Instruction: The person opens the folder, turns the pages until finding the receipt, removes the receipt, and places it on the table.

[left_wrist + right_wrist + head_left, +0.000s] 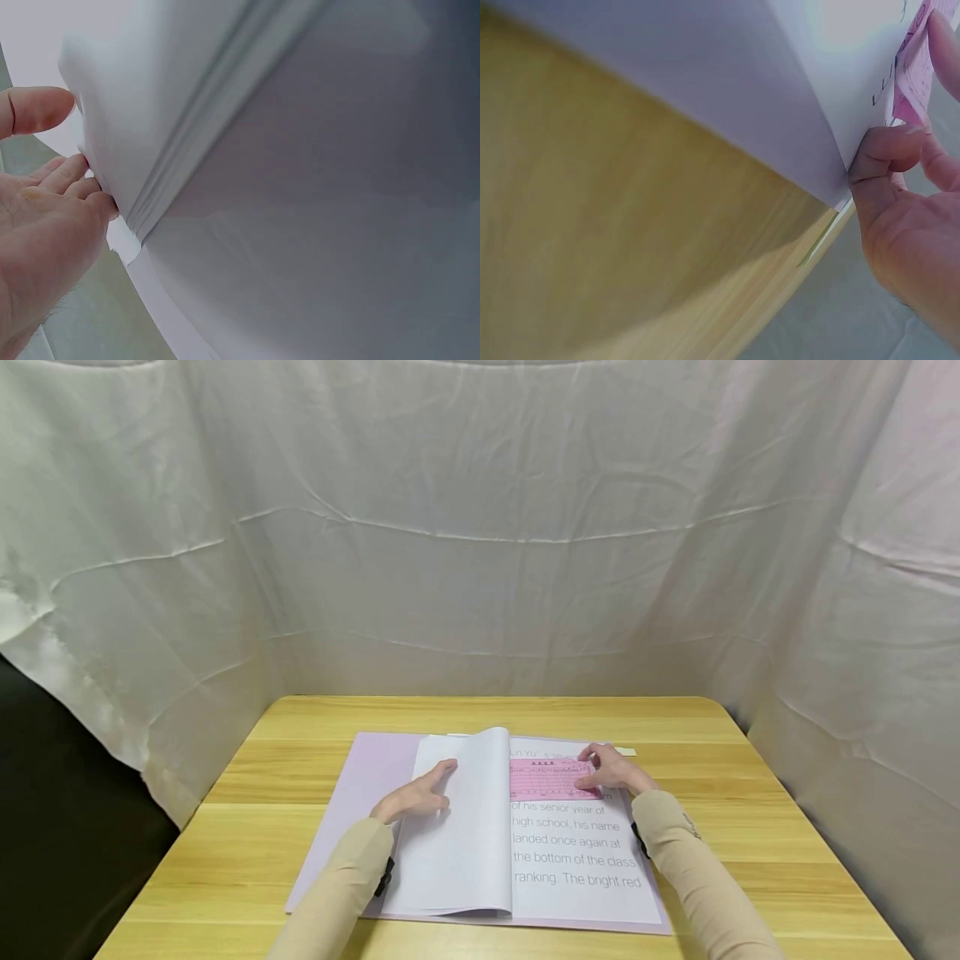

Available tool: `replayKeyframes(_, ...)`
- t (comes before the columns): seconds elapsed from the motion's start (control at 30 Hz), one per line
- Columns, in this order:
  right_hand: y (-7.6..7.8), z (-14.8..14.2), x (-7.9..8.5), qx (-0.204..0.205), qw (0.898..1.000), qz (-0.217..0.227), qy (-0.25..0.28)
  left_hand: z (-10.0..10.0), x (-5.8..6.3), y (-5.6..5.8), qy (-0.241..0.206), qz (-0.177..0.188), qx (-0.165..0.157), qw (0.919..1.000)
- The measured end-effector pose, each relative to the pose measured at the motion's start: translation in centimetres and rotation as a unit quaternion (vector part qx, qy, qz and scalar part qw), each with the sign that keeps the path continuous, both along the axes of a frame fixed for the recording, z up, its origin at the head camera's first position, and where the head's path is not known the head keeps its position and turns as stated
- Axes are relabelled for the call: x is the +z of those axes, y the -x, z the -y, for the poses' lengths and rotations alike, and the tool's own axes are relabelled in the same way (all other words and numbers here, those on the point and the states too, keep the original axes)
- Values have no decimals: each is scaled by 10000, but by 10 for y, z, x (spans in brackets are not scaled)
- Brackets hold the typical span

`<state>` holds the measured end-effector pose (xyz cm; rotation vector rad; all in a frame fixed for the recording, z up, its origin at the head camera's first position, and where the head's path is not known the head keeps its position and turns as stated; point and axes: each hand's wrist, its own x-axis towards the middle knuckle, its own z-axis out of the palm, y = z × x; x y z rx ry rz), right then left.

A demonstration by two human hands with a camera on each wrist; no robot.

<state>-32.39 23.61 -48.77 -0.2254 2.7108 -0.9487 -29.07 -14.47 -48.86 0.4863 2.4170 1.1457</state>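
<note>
A large open book with a lilac cover (375,777) lies on the table, its right-hand page (577,906) carrying big printed text. Across the upper part of that page is a pink printed slip (543,779). My right hand (615,771) pinches the slip's right end between thumb and curled fingers; in the right wrist view the slip's end (913,86) bends up there. On the left, the blank turned pages (457,843) bulge up near the spine. My left hand (420,795) rests on them with thumb and fingers spread, touching the paper.
The wooden table (247,793) extends on both sides of the book. A small pale strip (626,752) sticks out past the book's upper right corner. Light grey cloth (480,593) hangs behind and at the sides. A dark area lies at far left.
</note>
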Motion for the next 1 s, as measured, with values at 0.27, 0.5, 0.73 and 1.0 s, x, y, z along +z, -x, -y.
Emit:
replayKeyframes(0.27,-1,0,-2,-124,9999,28,-60,0,0,-1,-14,48,-39,10000)
replayKeyframes(0.5,-2,2,-1,-318,9992,223,98,-1,3,-2,17,16,-51,10000)
replayKeyframes(0.73,-5,3,2,-822,9930,398,746,0,2,-2,21,41,-14,10000)
replayKeyframes(1.0,0,0,5,-1623,9761,589,1317,-2,4,-3,8,39,-11,10000)
